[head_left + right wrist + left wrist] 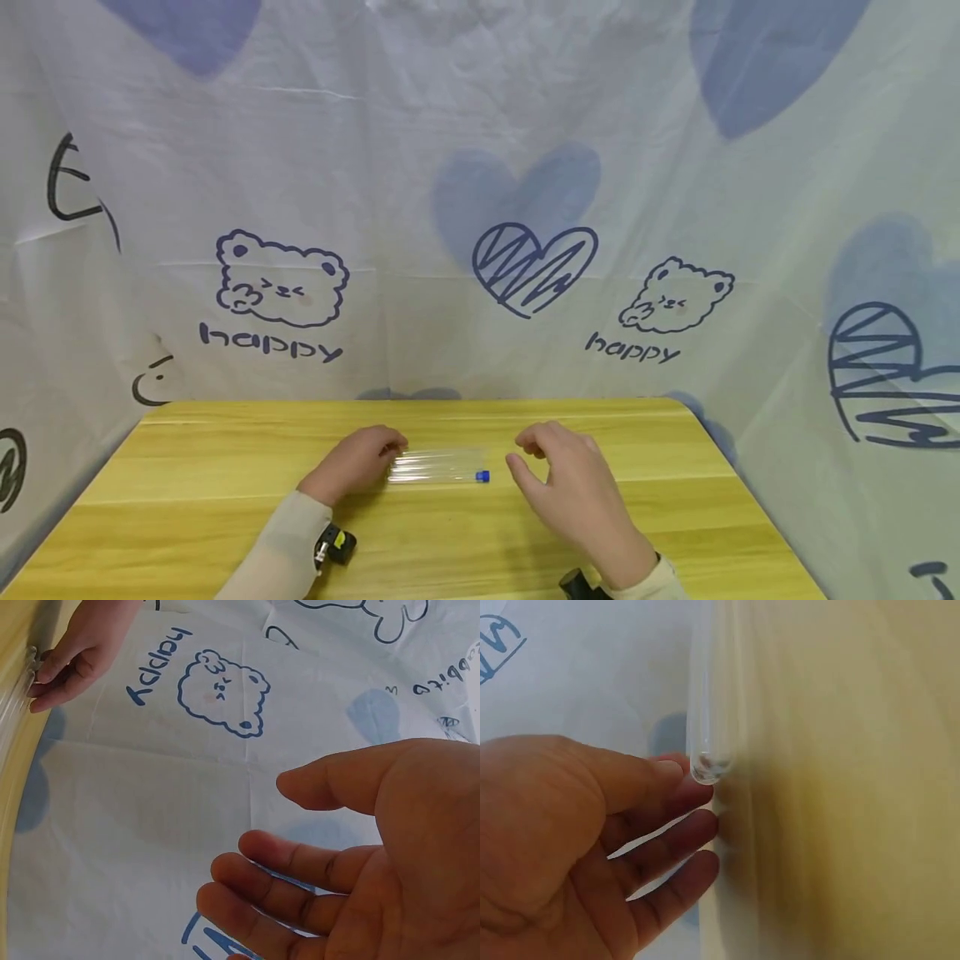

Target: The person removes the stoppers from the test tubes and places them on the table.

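Observation:
Several clear test tubes (435, 467) lie side by side on the table in the head view, and a blue cap (482, 477) sits at the right end of the nearest one. My left hand (367, 458) is at their left ends. In the left wrist view, its thumb and index fingertips are right at the rounded end of a test tube (709, 761), the other fingers loosely bent below. My right hand (573, 483) hovers to the right of the blue cap, thumb and fingers apart and nothing between them.
The yellow wood-grain table (240, 442) ends at a back edge against a pale hanging cloth (405, 333) printed with hearts and bears. Cloth also hangs along both sides. A black wrist camera (341, 546) is strapped on the left wrist, another dark one (576, 585) on the right.

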`<state>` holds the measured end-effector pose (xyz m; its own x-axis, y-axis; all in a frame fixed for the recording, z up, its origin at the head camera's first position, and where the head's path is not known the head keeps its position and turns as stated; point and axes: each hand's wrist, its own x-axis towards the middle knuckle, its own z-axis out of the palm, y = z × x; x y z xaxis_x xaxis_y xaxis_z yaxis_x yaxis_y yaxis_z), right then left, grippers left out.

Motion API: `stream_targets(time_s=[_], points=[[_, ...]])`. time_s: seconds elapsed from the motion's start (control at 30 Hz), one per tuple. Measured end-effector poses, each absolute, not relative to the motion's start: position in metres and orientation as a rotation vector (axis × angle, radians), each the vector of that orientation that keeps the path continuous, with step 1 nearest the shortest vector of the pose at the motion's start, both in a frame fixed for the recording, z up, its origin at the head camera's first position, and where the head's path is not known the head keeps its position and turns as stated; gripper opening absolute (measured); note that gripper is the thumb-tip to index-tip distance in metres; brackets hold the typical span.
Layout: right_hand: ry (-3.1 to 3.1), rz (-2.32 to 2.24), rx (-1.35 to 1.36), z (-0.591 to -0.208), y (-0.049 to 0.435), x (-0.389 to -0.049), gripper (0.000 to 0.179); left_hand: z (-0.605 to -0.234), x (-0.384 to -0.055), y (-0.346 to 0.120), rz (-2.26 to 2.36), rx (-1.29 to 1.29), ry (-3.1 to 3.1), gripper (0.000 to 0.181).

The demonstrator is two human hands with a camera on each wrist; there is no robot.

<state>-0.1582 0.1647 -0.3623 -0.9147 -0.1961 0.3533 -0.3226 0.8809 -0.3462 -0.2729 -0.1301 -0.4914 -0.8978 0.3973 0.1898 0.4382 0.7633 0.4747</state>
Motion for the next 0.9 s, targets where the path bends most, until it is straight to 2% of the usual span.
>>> stream_targets(time_s=[0.2, 0.4, 0.57, 0.7, 0.9], points=[[-2.752, 0.481, 0.324, -0.364, 0.169, -0.161, 0.02, -0.469, -0.258, -0.135, -0.714, -0.619, -2.902, 0.026], [-2.813, 0.474, 0.311, -0.362, 0.17, -0.16, 0.022, -0.418, -0.219, -0.142, -0.542, -0.573, -2.907, 0.03], [-2.86, 0.456, 0.34, -0.362, 0.169, -0.16, 0.023, -0.383, -0.188, -0.139, -0.548, -0.68, -2.917, 0.03], [-2.883, 0.439, 0.369, -0.365, 0.168, -0.164, 0.023, -0.376, -0.182, -0.14, -0.552, -0.67, -2.905, 0.027], [-2.916, 0.434, 0.437, -0.378, 0.167, -0.171, 0.024, -0.387, -0.191, -0.153, -0.504, -0.585, -2.857, 0.019]])
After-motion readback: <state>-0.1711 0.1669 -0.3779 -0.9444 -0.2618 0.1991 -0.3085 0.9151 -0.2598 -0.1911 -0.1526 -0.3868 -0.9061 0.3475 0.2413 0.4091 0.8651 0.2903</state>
